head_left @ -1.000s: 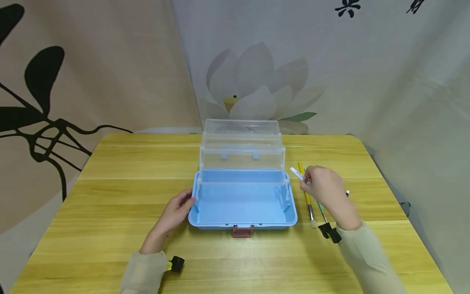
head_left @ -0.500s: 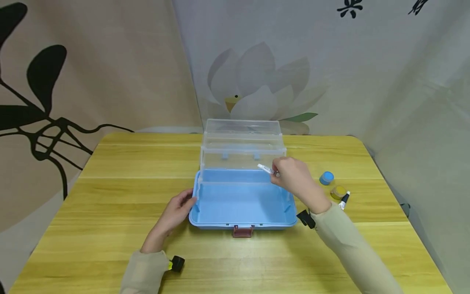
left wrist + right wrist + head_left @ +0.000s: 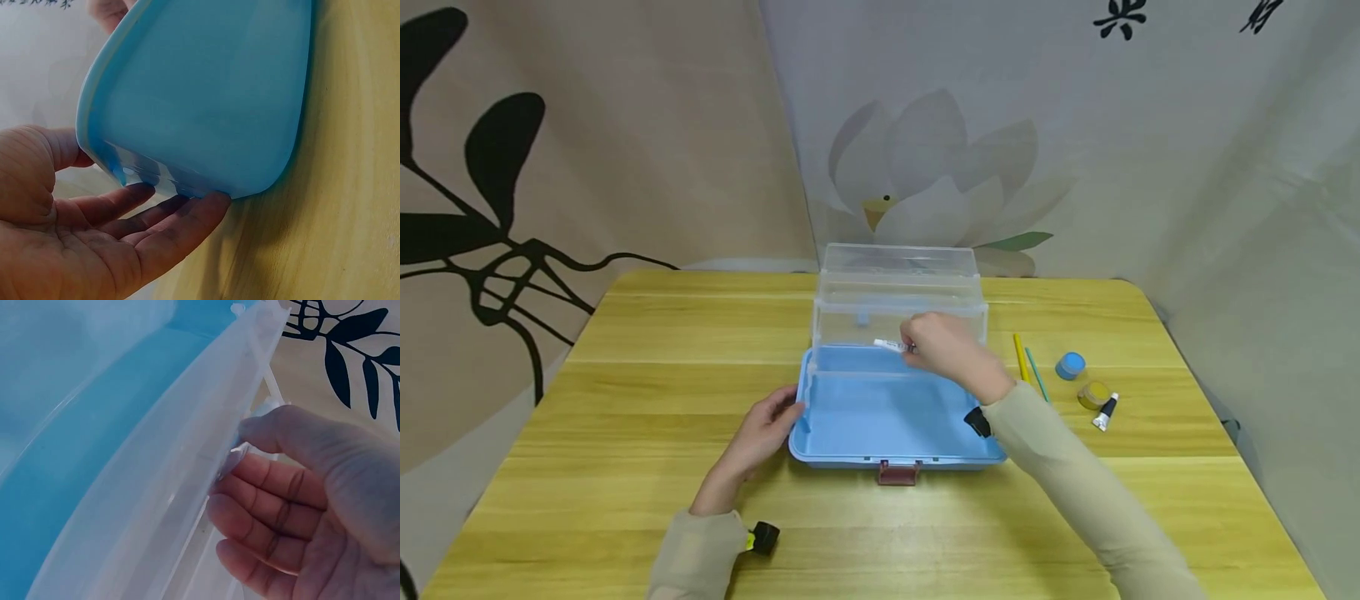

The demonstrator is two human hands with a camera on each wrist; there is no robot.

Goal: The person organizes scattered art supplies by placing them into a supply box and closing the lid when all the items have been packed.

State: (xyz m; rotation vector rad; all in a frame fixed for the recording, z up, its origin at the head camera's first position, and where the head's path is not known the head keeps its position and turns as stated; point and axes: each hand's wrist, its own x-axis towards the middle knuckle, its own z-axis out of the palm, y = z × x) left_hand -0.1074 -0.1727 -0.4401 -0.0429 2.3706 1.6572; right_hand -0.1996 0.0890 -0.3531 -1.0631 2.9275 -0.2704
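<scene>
A blue storage box (image 3: pixel 865 425) lies open on the table, its clear tiered trays (image 3: pixel 842 327) raised at the back. My left hand (image 3: pixel 763 427) holds the box's left end; in the left wrist view the thumb is at the rim and the fingers (image 3: pixel 187 231) bear on the outer wall. My right hand (image 3: pixel 946 346) pinches a small white paint tube (image 3: pixel 890 345) in front of the trays. In the right wrist view that hand is right beside a clear tray edge (image 3: pixel 181 450), and the tube is mostly hidden between thumb and fingertips.
Right of the box lie a yellow-handled brush (image 3: pixel 1021 357) and a thin green-handled brush (image 3: pixel 1037 373), partly behind my right sleeve. Farther right stand a blue-lidded jar (image 3: pixel 1070 365) and a yellow jar (image 3: pixel 1093 394), with a black-capped tube (image 3: pixel 1107 412) beside them.
My right hand has carried the white tube left from above the brushes to in front of the clear trays. The left hand stays on the box's end.
</scene>
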